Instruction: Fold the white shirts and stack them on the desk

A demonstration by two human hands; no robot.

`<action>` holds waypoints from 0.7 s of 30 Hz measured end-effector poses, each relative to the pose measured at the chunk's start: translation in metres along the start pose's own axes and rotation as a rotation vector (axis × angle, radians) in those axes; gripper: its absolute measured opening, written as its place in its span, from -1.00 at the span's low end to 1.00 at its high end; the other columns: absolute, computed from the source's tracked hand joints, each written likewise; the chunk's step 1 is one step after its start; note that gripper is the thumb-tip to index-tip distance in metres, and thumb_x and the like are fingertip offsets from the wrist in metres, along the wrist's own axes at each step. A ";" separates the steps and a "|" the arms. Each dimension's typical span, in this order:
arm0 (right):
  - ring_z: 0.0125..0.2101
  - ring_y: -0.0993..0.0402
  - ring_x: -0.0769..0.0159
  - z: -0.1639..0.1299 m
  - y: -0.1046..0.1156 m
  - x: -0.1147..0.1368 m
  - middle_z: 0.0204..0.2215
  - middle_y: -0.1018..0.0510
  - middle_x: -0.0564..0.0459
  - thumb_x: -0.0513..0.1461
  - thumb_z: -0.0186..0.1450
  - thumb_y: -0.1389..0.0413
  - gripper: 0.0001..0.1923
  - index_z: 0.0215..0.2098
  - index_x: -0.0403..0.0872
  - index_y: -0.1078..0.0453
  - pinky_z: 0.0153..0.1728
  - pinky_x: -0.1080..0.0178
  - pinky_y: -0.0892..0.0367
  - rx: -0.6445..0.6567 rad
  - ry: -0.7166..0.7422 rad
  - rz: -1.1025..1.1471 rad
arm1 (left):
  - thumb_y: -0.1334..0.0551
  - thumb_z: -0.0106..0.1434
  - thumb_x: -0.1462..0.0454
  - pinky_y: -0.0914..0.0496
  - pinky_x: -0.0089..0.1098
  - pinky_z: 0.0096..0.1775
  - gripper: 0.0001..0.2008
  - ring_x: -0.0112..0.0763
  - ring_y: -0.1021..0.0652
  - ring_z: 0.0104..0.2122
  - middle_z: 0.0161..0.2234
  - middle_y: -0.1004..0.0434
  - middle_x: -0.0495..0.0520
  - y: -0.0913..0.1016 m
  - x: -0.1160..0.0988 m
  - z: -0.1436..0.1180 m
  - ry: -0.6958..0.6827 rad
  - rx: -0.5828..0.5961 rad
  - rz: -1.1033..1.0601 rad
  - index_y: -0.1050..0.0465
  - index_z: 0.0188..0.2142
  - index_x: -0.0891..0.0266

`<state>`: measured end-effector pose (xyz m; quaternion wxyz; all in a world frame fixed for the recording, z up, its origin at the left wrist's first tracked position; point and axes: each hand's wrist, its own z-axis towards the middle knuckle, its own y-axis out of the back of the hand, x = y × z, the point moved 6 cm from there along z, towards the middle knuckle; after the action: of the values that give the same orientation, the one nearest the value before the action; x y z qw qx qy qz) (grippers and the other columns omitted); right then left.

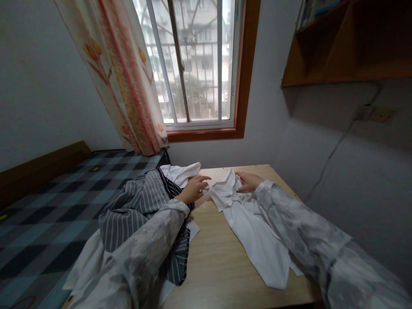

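A white garment (pixel 254 231) lies spread on the light wooden table (pixel 212 266), its far end bunched up. My left hand (pixel 195 188) pinches that bunched end from the left. My right hand (pixel 247 181) grips the same cloth from the right, about a hand's width away. Both my arms wear pale grey mottled sleeves. A grey striped garment (pixel 138 210) lies heaped at the table's left edge, under my left forearm, with more white cloth (pixel 180 174) showing behind it.
A bed with a blue and black checked cover (pixel 48 214) stands to the left. Behind the table are a window (pixel 196 64) with a patterned curtain (pixel 125 77). A wooden wall shelf (pixel 347 43) hangs at the upper right, above a wall socket (pixel 375 113) with a cable.
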<state>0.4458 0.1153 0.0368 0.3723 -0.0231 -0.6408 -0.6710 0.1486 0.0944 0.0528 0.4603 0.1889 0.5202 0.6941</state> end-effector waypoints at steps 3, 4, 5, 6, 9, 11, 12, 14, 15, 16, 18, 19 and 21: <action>0.03 -0.51 0.01 0.005 0.005 0.004 -0.04 -0.63 -0.18 -0.29 0.10 -0.37 -0.65 -0.12 -0.11 -0.62 0.14 0.08 -0.37 -0.108 0.127 -0.082 | -0.33 0.18 0.37 -0.40 -0.05 0.23 -0.75 -0.03 -0.58 0.13 0.14 -0.65 0.22 0.003 -0.007 0.000 0.044 -0.020 -0.228 -0.70 -0.16 0.16; 0.01 -0.52 0.03 0.006 0.005 0.004 -0.09 -0.65 -0.16 -0.28 0.12 -0.32 -0.75 -0.20 -0.10 -0.62 0.14 0.07 -0.37 -0.114 0.128 -0.031 | -0.34 0.21 0.31 -0.41 -0.07 0.21 -0.78 -0.04 -0.59 0.09 0.10 -0.67 0.24 0.005 -0.006 0.001 0.085 -0.060 -0.322 -0.72 -0.16 0.17; -0.03 -0.53 0.05 0.007 0.003 0.003 -0.14 -0.67 -0.12 -0.27 0.15 -0.28 -0.80 -0.23 -0.09 -0.62 0.11 0.07 -0.39 -0.105 0.114 0.050 | -0.34 0.24 0.25 -0.42 -0.09 0.19 -0.79 -0.05 -0.60 0.07 0.07 -0.69 0.25 0.008 -0.004 0.001 0.137 -0.116 -0.417 -0.73 -0.16 0.18; -0.08 -0.54 0.07 0.007 0.001 0.002 -0.18 -0.68 -0.08 -0.24 0.17 -0.26 -0.80 -0.23 -0.09 -0.62 0.07 0.09 -0.41 -0.084 0.093 0.143 | -0.34 0.26 0.19 -0.44 -0.12 0.17 -0.77 -0.06 -0.60 0.06 0.05 -0.70 0.26 0.011 0.000 0.002 0.199 -0.182 -0.510 -0.73 -0.16 0.20; -0.19 -0.54 0.13 0.005 0.001 -0.001 -0.25 -0.70 -0.02 -0.14 0.16 -0.24 -0.73 -0.21 -0.09 -0.62 -0.09 0.16 -0.45 -0.070 0.037 0.388 | -0.34 0.23 0.09 -0.48 -0.23 0.00 -0.69 -0.13 -0.62 -0.06 -0.09 -0.73 0.24 0.017 0.022 0.003 0.419 -0.381 -0.762 -0.71 -0.21 0.27; -0.31 -0.49 0.20 0.004 0.013 -0.010 -0.38 -0.65 0.02 -0.08 0.12 -0.27 -0.73 -0.29 -0.08 -0.59 -0.21 0.22 -0.44 -0.217 -0.050 0.537 | -0.34 0.17 0.05 -0.46 -0.31 -0.16 -0.66 -0.23 -0.59 -0.24 -0.30 -0.69 0.16 0.020 0.037 0.003 0.553 -0.496 -0.876 -0.67 -0.27 0.30; -0.37 -0.45 0.23 0.003 0.022 -0.017 -0.44 -0.61 0.06 -0.05 0.11 -0.28 -0.72 -0.32 -0.07 -0.56 -0.27 0.24 -0.42 -0.326 -0.108 0.607 | -0.34 0.15 0.02 -0.44 -0.34 -0.23 -0.65 -0.28 -0.56 -0.32 -0.38 -0.64 0.10 0.021 0.042 0.004 0.597 -0.540 -0.907 -0.63 -0.31 0.30; -0.41 -0.40 0.27 0.002 0.038 -0.029 -0.50 -0.54 0.11 0.02 0.13 -0.28 -0.68 -0.33 -0.04 -0.50 -0.32 0.27 -0.39 -0.512 -0.198 0.718 | -0.36 0.15 -0.02 -0.39 -0.37 -0.31 -0.62 -0.35 -0.50 -0.41 -0.47 -0.54 0.02 0.024 0.046 0.009 0.631 -0.562 -0.928 -0.57 -0.36 0.28; -0.40 -0.41 0.26 0.002 0.044 -0.032 -0.49 -0.54 0.11 0.04 0.16 -0.27 -0.67 -0.31 -0.02 -0.47 -0.32 0.26 -0.39 -0.569 -0.218 0.750 | -0.37 0.16 -0.05 -0.38 -0.39 -0.33 -0.60 -0.37 -0.48 -0.42 -0.48 -0.51 0.00 0.025 0.044 0.012 0.622 -0.539 -0.931 -0.56 -0.36 0.28; -0.38 -0.43 0.24 0.004 0.049 -0.034 -0.47 -0.55 0.09 0.07 0.19 -0.25 -0.66 -0.30 0.00 -0.45 -0.31 0.25 -0.41 -0.599 -0.223 0.768 | -0.38 0.17 -0.06 -0.38 -0.39 -0.33 -0.59 -0.37 -0.49 -0.41 -0.47 -0.52 0.00 0.025 0.039 0.015 0.597 -0.497 -0.940 -0.55 -0.34 0.28; -0.33 -0.48 0.18 0.007 0.055 -0.032 -0.44 -0.58 0.05 0.11 0.25 -0.22 -0.65 -0.28 0.03 -0.42 -0.29 0.21 -0.45 -0.609 -0.222 0.799 | -0.44 0.18 -0.08 -0.42 -0.39 -0.27 -0.55 -0.35 -0.55 -0.35 -0.37 -0.57 0.03 0.025 0.026 0.019 0.524 -0.378 -0.963 -0.56 -0.22 0.27; -0.32 -0.51 0.15 0.008 0.055 -0.031 -0.43 -0.59 0.03 0.13 0.26 -0.21 -0.63 -0.27 0.04 -0.42 -0.29 0.19 -0.47 -0.599 -0.225 0.829 | -0.49 0.15 -0.06 -0.45 -0.37 -0.22 -0.52 -0.32 -0.58 -0.29 -0.31 -0.61 0.05 0.024 0.017 0.021 0.477 -0.295 -0.957 -0.56 -0.16 0.27; -0.30 -0.55 0.09 0.009 0.052 -0.027 -0.44 -0.60 0.00 0.17 0.29 -0.19 -0.61 -0.26 0.04 -0.44 -0.30 0.15 -0.50 -0.559 -0.234 0.899 | -0.60 0.02 0.00 -0.48 -0.34 -0.16 -0.45 -0.27 -0.62 -0.22 -0.23 -0.65 0.08 0.021 0.000 0.019 0.379 -0.095 -0.891 -0.59 -0.10 0.25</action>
<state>0.4892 0.1413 0.0686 0.5286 -0.4678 -0.4018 -0.5834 0.1538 0.1042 0.0792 0.6182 -0.2032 0.5927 0.4746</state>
